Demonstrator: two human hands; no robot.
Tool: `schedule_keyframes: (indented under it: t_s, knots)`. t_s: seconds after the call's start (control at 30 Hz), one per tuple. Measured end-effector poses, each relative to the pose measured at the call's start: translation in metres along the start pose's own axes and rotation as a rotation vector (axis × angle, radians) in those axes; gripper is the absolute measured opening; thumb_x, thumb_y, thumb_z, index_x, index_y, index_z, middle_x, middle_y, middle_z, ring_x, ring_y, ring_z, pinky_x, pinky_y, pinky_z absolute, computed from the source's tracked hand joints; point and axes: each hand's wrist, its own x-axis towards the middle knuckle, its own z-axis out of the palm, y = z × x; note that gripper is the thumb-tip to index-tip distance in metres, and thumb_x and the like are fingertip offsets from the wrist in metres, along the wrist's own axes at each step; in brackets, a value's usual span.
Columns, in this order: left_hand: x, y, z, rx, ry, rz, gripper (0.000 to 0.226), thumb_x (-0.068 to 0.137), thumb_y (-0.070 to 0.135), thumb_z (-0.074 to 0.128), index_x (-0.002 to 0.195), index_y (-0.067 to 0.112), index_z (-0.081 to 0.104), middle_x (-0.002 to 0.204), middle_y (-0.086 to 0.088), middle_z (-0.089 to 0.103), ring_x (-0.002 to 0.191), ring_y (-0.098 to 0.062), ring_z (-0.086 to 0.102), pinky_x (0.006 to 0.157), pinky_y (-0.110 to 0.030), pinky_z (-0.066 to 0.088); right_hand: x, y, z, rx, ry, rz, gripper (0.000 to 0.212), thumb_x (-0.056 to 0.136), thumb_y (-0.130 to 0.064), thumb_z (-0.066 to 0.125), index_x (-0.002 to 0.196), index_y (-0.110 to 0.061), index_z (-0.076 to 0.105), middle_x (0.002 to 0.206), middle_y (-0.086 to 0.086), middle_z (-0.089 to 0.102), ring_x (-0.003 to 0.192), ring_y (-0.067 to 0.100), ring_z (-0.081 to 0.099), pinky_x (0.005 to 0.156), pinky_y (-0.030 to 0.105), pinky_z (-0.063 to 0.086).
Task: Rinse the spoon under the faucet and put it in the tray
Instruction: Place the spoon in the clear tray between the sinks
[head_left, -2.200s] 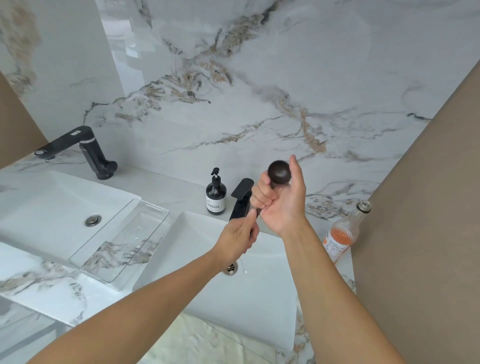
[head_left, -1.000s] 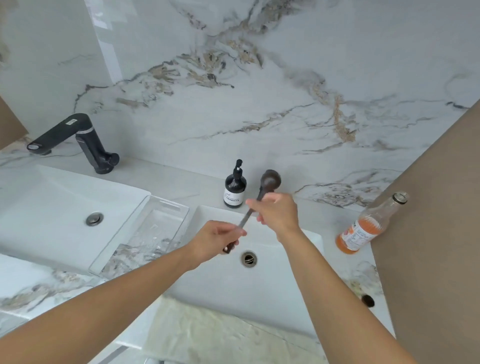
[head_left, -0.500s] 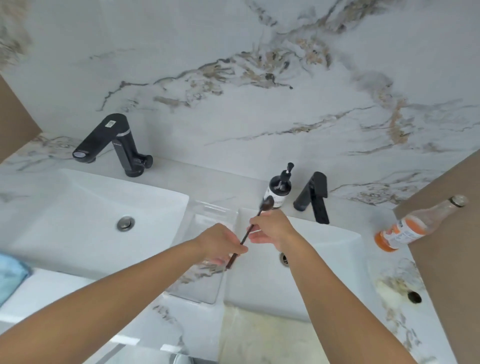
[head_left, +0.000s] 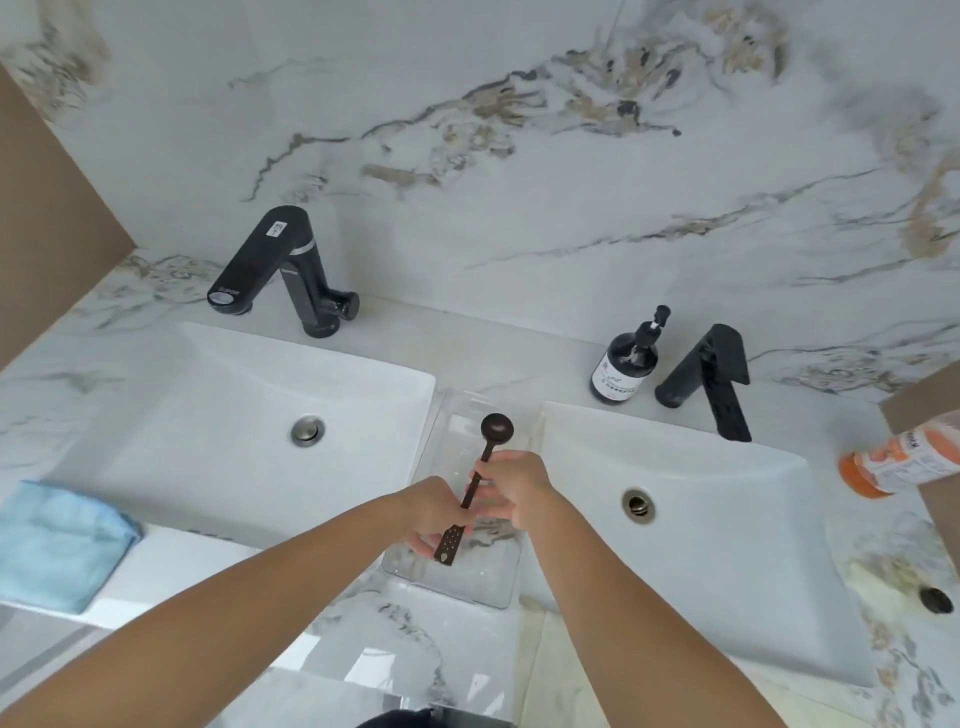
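Head view: both hands hold a dark spoon (head_left: 480, 470) over the clear tray (head_left: 506, 582).

Nearest, two bare forearms reach in from the bottom edge. The left hand (head_left: 434, 512) closes its grip on the lower handle, just above the flat perforated end; the right hand (head_left: 514, 483) pinches the handle higher up. The spoon's round bowl points away, above the tray's far half, and whether it touches the tray cannot be told. The tray sits on the marble surface (head_left: 363, 613) between two white sinks (head_left: 218, 410). A blue cloth (head_left: 57, 545) lies at left. Farther back stand a soap bottle (head_left: 626, 364), two black faucets (head_left: 711, 379), and an orange bottle (head_left: 904, 460) at right.
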Motion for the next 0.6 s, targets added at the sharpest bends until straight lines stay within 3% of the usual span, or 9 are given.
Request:
schedule_keyframes:
  t_s: [0.1,0.17,0.23,0.37,0.47,0.6]
  knots:
    - [0.011,-0.003,0.005,0.058,0.007,-0.053,0.035,0.095,0.029,0.056,0.114,0.003,0.069,0.110,-0.012,0.073,0.089,-0.025,0.067,0.079,-0.037,0.060,0.013,0.005,0.007,-0.081,0.061,-0.019,0.009,0.087,-0.004,0.068,0.090,-0.012,0.070,0.089,0.012,0.077,0.077,0.024,0.075,0.080,0.050,0.062]
    - [0.015,-0.003,0.006,0.071,0.019,-0.080,0.034,0.097,0.029,0.053,0.114,0.004,0.068,0.111,-0.012,0.073,0.089,-0.025,0.067,0.078,-0.037,0.058,0.020,0.007,0.011,-0.158,0.132,-0.068,0.011,0.084,-0.002,0.066,0.091,-0.003,0.074,0.094,0.017,0.078,0.078,0.025,0.074,0.079,0.046,0.061]
    - [0.020,-0.002,0.006,0.080,0.028,-0.104,0.028,0.097,0.023,0.051,0.109,0.002,0.066,0.103,-0.013,0.072,0.084,-0.025,0.067,0.082,-0.041,0.060,0.025,0.009,0.014,-0.231,0.184,-0.105,0.012,0.082,-0.001,0.063,0.088,0.003,0.072,0.093,0.020,0.075,0.082,0.029,0.072,0.081,0.045,0.061]
    - [0.023,-0.003,0.007,0.105,0.027,-0.096,0.019,0.094,0.016,0.061,0.104,0.000,0.061,0.094,-0.016,0.068,0.082,-0.028,0.070,0.077,-0.045,0.063,0.025,0.011,0.018,-0.307,0.185,-0.083,0.011,0.083,-0.001,0.060,0.077,-0.010,0.058,0.097,0.017,0.070,0.092,0.035,0.072,0.077,0.047,0.063]
    - [0.025,-0.005,0.009,0.152,0.051,-0.051,0.021,0.091,0.016,0.064,0.098,-0.004,0.063,0.095,-0.022,0.072,0.086,-0.035,0.076,0.074,-0.047,0.064,0.024,0.011,0.018,-0.259,0.155,-0.038,0.015,0.084,0.002,0.059,0.078,-0.012,0.059,0.105,0.020,0.070,0.093,0.037,0.072,0.072,0.047,0.064]
    - [0.023,-0.007,0.012,0.283,0.117,-0.005,0.016,0.088,0.017,0.063,0.079,0.005,0.057,0.084,-0.018,0.070,0.081,-0.037,0.076,0.070,-0.044,0.064,0.024,0.012,0.016,-0.246,0.130,-0.074,0.012,0.081,0.002,0.055,0.081,-0.008,0.062,0.102,0.026,0.073,0.093,0.040,0.073,0.076,0.051,0.064]
